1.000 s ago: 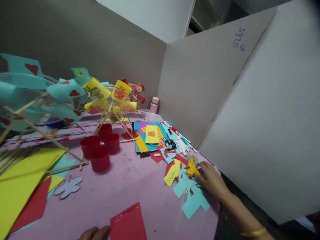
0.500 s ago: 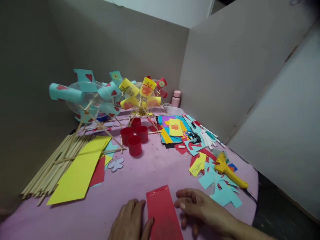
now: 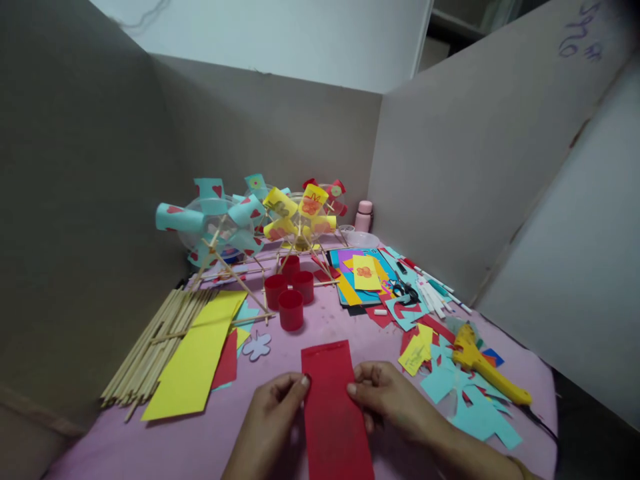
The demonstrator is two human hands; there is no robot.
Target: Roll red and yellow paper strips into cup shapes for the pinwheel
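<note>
A long red paper strip (image 3: pixel 334 413) is held up in front of me, with a shiny line that looks like glue across its far end. My left hand (image 3: pixel 275 417) pinches its left edge between thumb and fingers. On the opposite edge, my right hand (image 3: pixel 387 397) has a similar pinch, thumb on top. Beyond the strip stand several red paper rings (image 3: pixel 291 312), rolled like short cups. A pale flower cutout (image 3: pixel 257 347) lies left of the strip's far end.
Wheel models with blue (image 3: pixel 183 219) and yellow paper rolls stand at the back left. Wooden sticks (image 3: pixel 150 353) and yellow sheets (image 3: pixel 200 360) lie left. At right are a yellow glue gun (image 3: pixel 487 370), paper scraps (image 3: pixel 480 413), scissors (image 3: pixel 405 291) and markers (image 3: pixel 433 297). A pink bottle (image 3: pixel 364 217) stands behind.
Both hands have taken hold of the red strip's side edges and raised it off the table. Before, the left hand rested beside it and the right was loosely open. The view has shifted.
</note>
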